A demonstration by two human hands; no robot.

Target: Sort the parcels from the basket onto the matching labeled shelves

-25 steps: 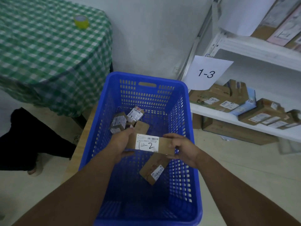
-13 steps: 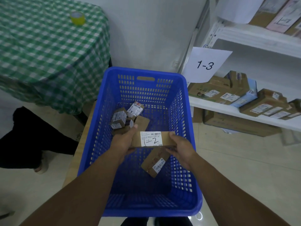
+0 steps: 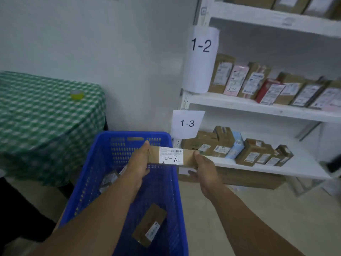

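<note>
A long brown parcel (image 3: 170, 157) with a white label handwritten "1-2" is held level above the blue basket's (image 3: 86, 183) far right corner. My left hand (image 3: 139, 161) grips its left end and my right hand (image 3: 203, 170) grips its right end. Inside the basket lie a brown parcel (image 3: 149, 225) near the front and others (image 3: 108, 179) partly hidden behind my left forearm. The white shelf (image 3: 239, 106) under the paper sign "1-2" (image 3: 201, 46) holds several upright parcels. The lower shelf (image 3: 302, 163) by the sign "1-3" (image 3: 187, 123) holds several brown parcels.
A table with a green checked cloth (image 3: 40, 115) stands at the left, with a yellow tape roll (image 3: 77, 94) on it. A white wall is behind the basket. A large flat box (image 3: 249, 179) sits on the floor under the lowest shelf. Pale floor lies at the right.
Both hands have lifted the "1-2" parcel up out of the basket and toward the shelves. The view has tilted up, bringing the "1-2" shelf into sight.
</note>
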